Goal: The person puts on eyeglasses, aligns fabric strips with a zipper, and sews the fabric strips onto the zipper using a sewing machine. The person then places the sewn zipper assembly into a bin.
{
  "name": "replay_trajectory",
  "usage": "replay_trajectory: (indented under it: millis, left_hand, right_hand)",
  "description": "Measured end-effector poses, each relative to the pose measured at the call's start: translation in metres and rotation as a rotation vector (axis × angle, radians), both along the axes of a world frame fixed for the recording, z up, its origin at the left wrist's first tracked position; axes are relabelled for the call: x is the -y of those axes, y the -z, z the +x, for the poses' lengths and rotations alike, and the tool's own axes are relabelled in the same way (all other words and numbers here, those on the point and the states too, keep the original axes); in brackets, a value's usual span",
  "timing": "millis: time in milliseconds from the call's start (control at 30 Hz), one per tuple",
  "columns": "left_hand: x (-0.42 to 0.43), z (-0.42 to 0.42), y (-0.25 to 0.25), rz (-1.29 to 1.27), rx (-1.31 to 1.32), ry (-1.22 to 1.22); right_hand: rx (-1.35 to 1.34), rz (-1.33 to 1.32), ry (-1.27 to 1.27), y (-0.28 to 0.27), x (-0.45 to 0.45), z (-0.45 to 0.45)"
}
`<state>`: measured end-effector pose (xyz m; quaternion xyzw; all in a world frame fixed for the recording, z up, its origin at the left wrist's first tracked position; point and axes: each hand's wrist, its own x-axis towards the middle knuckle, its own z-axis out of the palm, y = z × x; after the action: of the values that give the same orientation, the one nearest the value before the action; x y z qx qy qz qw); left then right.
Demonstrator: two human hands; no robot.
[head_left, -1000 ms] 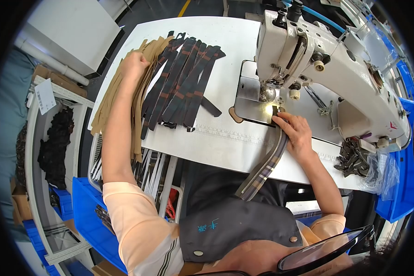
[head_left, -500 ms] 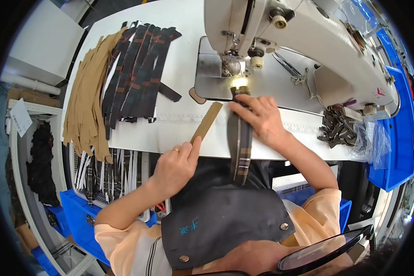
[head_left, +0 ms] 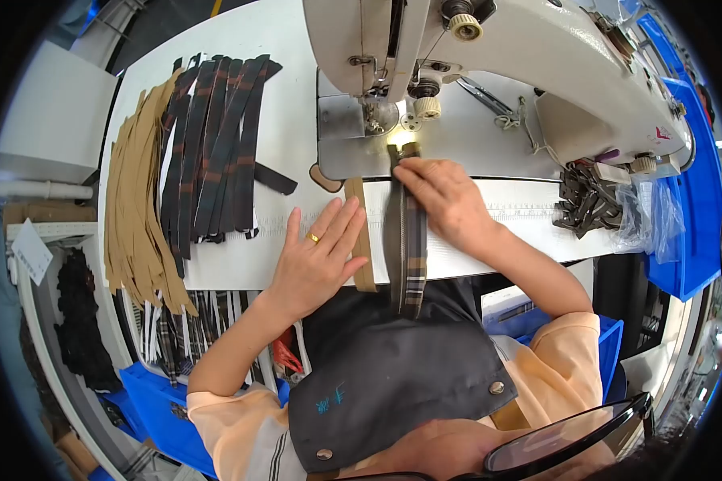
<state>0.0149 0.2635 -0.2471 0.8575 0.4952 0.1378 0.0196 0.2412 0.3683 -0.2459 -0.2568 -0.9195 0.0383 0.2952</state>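
Note:
My right hand [head_left: 449, 200] pinches the upper end of a dark zipper strip [head_left: 401, 256] with a plaid fabric edge. The strip runs down over the table edge onto the apron. Beside it, to the left, a tan fabric strip [head_left: 364, 248] lies lengthwise on the white table. My left hand [head_left: 317, 244], a ring on one finger, rests on that tan strip with fingers stretched out. Just beyond the zipper's top end stands the sewing machine [head_left: 537, 60], its lamp shining on the metal plate [head_left: 457, 148].
Tan strips [head_left: 140, 192] and dark plaid strips [head_left: 217, 152] lie stacked at the left. Scissors [head_left: 487, 98] rest under the machine arm. At the right are a pile of dark pieces [head_left: 586, 200], a clear plastic bag [head_left: 654, 216] and a blue bin [head_left: 686, 240].
My left hand has gone from gripping the tan strip in the air to lying spread on it, and the strip is now straight beside the zipper strip. The zipper's top end has come away from the needle area.

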Motion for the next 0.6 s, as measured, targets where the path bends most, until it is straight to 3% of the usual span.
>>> replay_trajectory:
  millis: [267,600]
  left_hand:
    - [-0.082,0.004,0.01,0.118,0.109,-0.087]
    - [-0.108,0.005,0.003,0.149,-0.014,-0.028]
  right_hand:
    - [0.076,0.018,0.081,-0.005,-0.017,0.02]
    - [-0.044,-0.051,0.101,-0.003,-0.022,0.021]
